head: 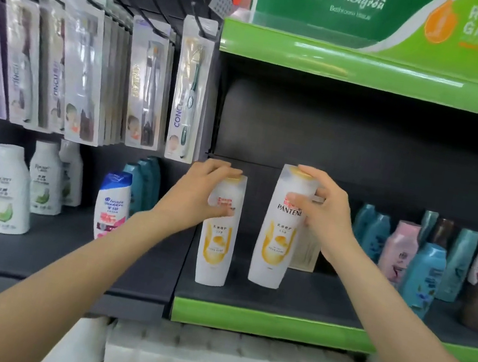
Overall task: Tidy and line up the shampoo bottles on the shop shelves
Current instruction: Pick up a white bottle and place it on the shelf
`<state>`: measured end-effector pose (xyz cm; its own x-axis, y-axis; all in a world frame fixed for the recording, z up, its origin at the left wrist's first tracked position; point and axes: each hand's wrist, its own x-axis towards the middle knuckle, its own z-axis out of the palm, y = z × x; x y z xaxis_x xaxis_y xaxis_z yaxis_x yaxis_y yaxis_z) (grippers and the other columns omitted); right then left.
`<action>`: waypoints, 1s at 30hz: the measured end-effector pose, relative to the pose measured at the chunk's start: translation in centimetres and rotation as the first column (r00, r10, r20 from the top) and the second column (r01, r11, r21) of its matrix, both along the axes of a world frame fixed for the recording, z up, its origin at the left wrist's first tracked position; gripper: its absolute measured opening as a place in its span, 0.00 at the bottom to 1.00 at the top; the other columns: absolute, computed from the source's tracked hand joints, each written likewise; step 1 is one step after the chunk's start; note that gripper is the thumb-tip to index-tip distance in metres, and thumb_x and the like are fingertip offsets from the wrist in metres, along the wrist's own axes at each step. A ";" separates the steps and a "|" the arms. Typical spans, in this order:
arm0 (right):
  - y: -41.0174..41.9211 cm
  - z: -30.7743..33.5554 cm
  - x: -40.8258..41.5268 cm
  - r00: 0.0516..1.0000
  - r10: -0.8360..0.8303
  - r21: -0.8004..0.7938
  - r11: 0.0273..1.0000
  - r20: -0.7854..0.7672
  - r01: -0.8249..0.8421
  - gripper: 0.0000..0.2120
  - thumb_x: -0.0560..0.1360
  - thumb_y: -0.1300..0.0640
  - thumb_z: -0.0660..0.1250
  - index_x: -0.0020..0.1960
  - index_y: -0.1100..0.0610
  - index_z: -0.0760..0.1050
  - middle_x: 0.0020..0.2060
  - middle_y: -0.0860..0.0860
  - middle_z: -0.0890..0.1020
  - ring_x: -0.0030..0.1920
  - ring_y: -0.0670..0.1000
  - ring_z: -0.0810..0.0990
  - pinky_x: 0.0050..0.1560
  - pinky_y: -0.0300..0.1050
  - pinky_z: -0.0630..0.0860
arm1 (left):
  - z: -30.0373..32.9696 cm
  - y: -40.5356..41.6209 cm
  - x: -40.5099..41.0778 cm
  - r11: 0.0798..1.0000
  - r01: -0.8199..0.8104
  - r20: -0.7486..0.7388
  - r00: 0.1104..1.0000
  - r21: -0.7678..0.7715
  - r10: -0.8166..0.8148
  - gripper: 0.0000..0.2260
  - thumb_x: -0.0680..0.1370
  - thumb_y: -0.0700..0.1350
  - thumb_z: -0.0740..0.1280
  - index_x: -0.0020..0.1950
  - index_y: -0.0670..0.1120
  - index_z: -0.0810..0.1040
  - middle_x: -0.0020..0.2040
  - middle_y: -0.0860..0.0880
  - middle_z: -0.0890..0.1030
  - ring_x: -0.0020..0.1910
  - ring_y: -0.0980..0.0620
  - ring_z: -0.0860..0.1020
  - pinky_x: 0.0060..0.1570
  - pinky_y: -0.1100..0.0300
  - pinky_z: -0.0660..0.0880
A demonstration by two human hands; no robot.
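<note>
Currently: left hand (209, 188) grips smaller white bottle (217, 241), right hand (321, 214) grips taller bottle (277, 235), tilted, near shelf (270, 323) front edge, apparently for lining up.

Readable brands on the shelves
"PANTENE" on the taller white bottle (279, 226); "Shengrou" and "ROU GAN" on the green header sign (404, 15); "head & shoulders" on the blue-capped bottle (112, 206).
</note>
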<state>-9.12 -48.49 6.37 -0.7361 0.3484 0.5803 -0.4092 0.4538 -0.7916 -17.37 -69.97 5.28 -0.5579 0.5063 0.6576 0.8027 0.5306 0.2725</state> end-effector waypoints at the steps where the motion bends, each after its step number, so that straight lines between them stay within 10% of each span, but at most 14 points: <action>1: 0.0 0.0 -1.0 1.000 -0.007 0.011 1.000 0.006 0.007 0.22 0.71 0.63 0.71 0.60 0.43 0.75 0.55 0.49 0.80 0.52 0.51 0.80 0.46 0.50 0.81 | 0.0 0.1 -0.8 1.000 0.022 0.002 1.000 0.000 -0.022 0.27 0.71 0.48 0.73 0.68 0.53 0.69 0.65 0.53 0.69 0.66 0.51 0.65 0.64 0.63 0.59; 7: 0.2 0.2 -6.7 0.998 0.059 0.010 0.998 -0.002 -0.059 0.23 0.72 0.69 0.69 0.63 0.53 0.73 0.54 0.46 0.77 0.47 0.40 0.76 0.39 0.29 0.77 | 0.7 0.2 -3.1 0.981 0.117 -0.012 0.993 0.154 -0.116 0.11 0.74 0.47 0.70 0.56 0.52 0.78 0.52 0.59 0.76 0.55 0.59 0.74 0.55 0.74 0.65; 15: 0.9 -0.5 -15.6 0.994 0.059 0.044 0.997 0.093 -0.063 0.25 0.63 0.67 0.76 0.55 0.46 0.77 0.53 0.52 0.81 0.54 0.54 0.79 0.55 0.54 0.78 | 1.1 0.0 -3.2 0.976 0.126 0.078 0.987 0.180 -0.142 0.11 0.72 0.46 0.71 0.54 0.53 0.80 0.51 0.56 0.80 0.53 0.62 0.76 0.55 0.75 0.68; 30: -1.4 -2.1 -21.7 0.983 0.167 0.152 0.972 0.082 -0.178 0.23 0.70 0.65 0.70 0.64 0.54 0.74 0.60 0.51 0.78 0.61 0.49 0.74 0.58 0.35 0.67 | 1.3 0.5 -2.2 0.965 0.091 0.181 0.974 0.246 -0.138 0.12 0.72 0.41 0.72 0.53 0.51 0.80 0.52 0.54 0.81 0.55 0.60 0.78 0.58 0.70 0.71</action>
